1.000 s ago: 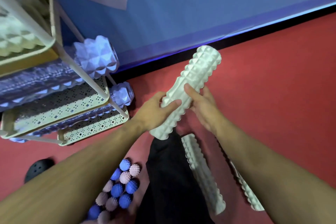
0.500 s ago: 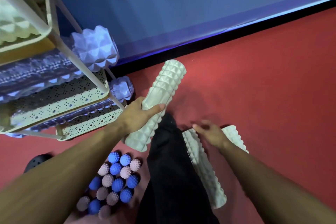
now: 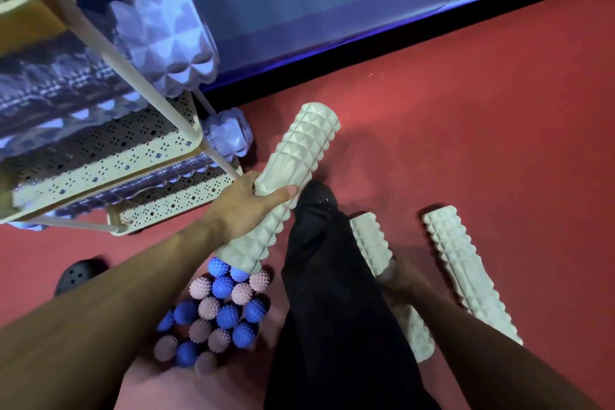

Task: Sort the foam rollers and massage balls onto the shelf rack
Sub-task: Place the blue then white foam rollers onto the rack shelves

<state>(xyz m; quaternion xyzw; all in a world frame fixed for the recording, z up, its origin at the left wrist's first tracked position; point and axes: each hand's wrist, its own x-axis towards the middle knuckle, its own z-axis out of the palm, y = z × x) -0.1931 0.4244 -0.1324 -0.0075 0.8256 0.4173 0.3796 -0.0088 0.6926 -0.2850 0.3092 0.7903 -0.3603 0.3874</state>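
Far left we see the cream shelf rack (image 3: 109, 156) with purple rollers (image 3: 166, 40) lying on its tiers. Below it, blue and pink massage balls (image 3: 219, 306) sit bunched on the red floor (image 3: 466, 110). Our left hand (image 3: 246, 206) grips a white foam roller (image 3: 283, 186), fingers curled round its middle, held tilted just beside the rack. Right of our black trouser leg (image 3: 332, 293), the right hand (image 3: 399, 283) rests on a second white roller (image 3: 372, 240) on the floor; we cannot tell its finger state. A third white roller (image 3: 466, 270) lies farther right.

Bare forearms without sleeves, loose black trouser leg (image 3: 332, 293), perforated black clog-style shoe (image 3: 78, 273).
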